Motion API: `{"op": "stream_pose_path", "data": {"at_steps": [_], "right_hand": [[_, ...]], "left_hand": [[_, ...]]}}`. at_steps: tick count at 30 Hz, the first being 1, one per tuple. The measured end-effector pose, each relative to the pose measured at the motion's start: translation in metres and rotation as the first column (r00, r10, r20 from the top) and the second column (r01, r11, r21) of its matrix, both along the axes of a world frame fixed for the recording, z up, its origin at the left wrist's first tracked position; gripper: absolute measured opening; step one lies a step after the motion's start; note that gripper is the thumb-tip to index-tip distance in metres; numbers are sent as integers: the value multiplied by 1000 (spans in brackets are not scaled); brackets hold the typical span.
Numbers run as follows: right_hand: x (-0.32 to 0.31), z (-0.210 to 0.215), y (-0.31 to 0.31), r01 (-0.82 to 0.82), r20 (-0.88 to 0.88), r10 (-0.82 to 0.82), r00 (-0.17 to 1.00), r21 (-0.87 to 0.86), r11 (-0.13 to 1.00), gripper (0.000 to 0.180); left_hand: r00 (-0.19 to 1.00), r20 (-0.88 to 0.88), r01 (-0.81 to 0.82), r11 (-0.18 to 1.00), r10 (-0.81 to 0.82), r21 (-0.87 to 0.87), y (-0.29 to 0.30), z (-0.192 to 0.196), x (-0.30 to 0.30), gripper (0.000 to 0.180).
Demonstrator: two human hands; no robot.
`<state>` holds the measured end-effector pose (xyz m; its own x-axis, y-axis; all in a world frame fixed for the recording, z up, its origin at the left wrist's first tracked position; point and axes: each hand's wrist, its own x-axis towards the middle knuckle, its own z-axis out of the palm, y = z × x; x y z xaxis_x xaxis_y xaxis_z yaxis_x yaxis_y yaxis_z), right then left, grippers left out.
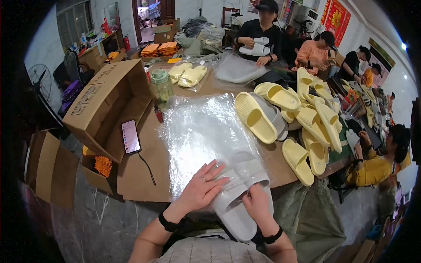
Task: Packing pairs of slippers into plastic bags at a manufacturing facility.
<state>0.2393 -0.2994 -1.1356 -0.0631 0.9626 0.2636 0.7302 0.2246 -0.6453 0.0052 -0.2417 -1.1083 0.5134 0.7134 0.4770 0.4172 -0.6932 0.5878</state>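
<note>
A pair of pale grey slippers (236, 218) lies at the table's near edge, toes pointing away from me and partly inside a clear plastic bag (241, 158). My left hand (202, 187) rests on the bag over the left slipper's strap, fingers stretched out. My right hand (259, 205) grips the slippers near the strap openings, its fingertips partly hidden inside. Beneath the toes spreads a stack of clear plastic bags (204, 125). To the right is a heap of yellow slippers (311, 125), with a grey slipper (272, 115) among them.
An open cardboard box (103, 105) lies on its side at left, near a phone (130, 136) and a green bottle (162, 87). Bagged yellow slippers (192, 76) lie beyond. Across the table, a person (263, 33) holds white slippers; other people sit along the right.
</note>
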Motion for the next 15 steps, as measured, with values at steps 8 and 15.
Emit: {"op": "stream_pose_path", "data": {"at_steps": [8, 15], "right_hand": [[-10, -10, 9, 6, 98, -8, 995, 19, 1000, 15], [-17, -66, 44, -59, -169, 95, 981, 207, 977, 21]], "left_hand": [[985, -90, 139, 988, -145, -62, -10, -3, 8, 34], [967, -41, 250, 967, -252, -49, -26, 1, 23, 37]]}}
